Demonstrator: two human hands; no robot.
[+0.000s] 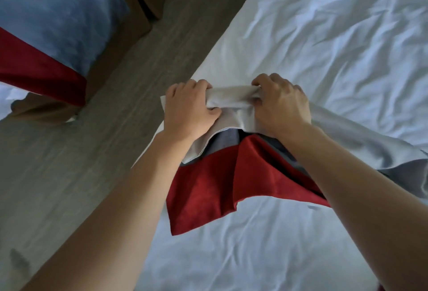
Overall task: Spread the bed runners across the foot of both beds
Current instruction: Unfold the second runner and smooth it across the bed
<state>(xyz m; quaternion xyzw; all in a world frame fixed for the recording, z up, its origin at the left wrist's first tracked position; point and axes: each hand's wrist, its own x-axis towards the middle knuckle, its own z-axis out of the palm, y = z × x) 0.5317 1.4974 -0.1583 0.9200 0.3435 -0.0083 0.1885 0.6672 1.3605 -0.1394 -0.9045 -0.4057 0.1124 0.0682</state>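
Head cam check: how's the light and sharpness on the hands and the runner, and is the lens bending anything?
Head view: soft, dim, bluish light with no glare; left hand and right hand fairly sharp as they grip the bunched runner; wide-angle lens bows the bed edge and floor; corners slightly soft.

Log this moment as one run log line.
stage: unfolding runner on near bed | left hand: grips runner edge | right hand: grips runner edge | far bed: runner already on
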